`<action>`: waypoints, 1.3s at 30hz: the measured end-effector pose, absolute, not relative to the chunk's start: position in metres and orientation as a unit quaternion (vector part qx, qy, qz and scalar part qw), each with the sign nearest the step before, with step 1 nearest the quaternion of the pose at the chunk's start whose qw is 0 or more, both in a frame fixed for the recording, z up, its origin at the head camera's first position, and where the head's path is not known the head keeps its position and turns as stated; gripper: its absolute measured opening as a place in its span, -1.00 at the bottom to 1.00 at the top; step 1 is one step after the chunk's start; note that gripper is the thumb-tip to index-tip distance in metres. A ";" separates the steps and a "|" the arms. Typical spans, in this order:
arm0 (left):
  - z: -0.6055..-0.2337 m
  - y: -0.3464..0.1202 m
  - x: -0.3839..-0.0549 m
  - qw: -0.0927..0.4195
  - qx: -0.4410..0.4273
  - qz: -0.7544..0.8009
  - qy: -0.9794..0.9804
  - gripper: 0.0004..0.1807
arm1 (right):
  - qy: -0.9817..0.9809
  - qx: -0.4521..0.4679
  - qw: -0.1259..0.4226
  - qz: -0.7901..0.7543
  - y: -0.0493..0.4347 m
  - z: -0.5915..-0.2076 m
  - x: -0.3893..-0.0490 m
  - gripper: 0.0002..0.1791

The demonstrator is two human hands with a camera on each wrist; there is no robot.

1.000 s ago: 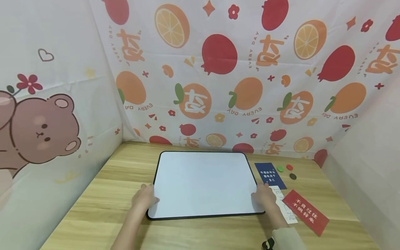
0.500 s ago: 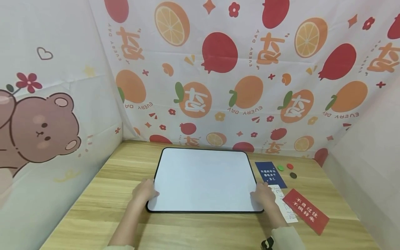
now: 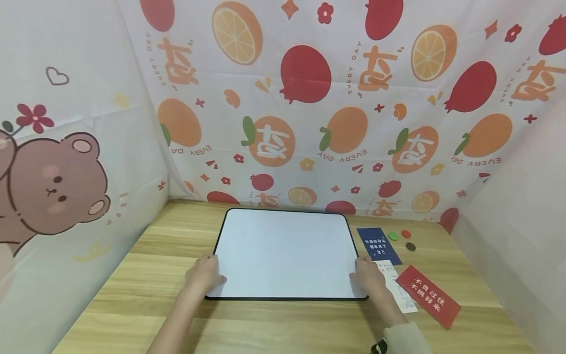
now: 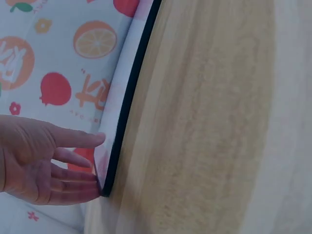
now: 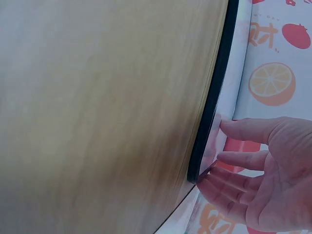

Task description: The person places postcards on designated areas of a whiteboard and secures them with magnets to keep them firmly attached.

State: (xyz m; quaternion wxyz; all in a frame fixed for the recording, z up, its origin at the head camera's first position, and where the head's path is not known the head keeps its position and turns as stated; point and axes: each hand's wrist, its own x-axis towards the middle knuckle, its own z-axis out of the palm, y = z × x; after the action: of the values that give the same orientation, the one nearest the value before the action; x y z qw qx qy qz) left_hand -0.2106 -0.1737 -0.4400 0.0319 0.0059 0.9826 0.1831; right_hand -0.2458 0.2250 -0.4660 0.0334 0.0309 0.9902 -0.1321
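Observation:
A white board with a thin black frame and rounded corners, a whiteboard, lies face up over the table. At its left side, my left hand grips the edge near the front corner. The left wrist view shows that thumb on the white face and the other fingers along the side. My right hand holds the opposite side in the same way, thumb on top. Whether fingertips reach under the board is hidden. Both wrist views show the board's black front edge close above the wood.
Right of the board lie a blue card, a white paper strip with handwriting, and a red card. Green, red and black discs sit behind them. Printed cloth hangs at the table's back.
The whiteboard has shifted slightly away from me, mostly in the first half second, and its front edge now looks more level. Both hands keep their hold. The head view has turned a little.

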 end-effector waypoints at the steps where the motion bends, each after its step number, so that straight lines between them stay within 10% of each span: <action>1: -0.439 -0.173 -0.208 0.036 0.016 0.181 0.983 -0.36 | 0.990 0.027 0.033 -0.135 0.225 -0.467 -0.246 -0.56; 10: -0.435 -0.171 -0.193 0.090 0.069 0.189 0.975 -0.02 | 0.990 0.025 0.040 -0.135 0.226 -0.470 -0.245 -0.62; 39: -0.447 -0.181 -0.213 0.102 0.183 0.272 0.939 -0.20 | 0.975 -0.092 0.062 -0.192 0.227 -0.469 -0.230 -0.50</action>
State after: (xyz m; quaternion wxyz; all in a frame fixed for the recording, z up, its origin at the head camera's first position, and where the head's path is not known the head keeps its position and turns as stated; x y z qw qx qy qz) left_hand -0.2131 -0.1808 -0.4470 0.1015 0.1833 0.9391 0.2724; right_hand -0.2302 0.2272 -0.4689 0.0615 -0.0918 0.9751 -0.1925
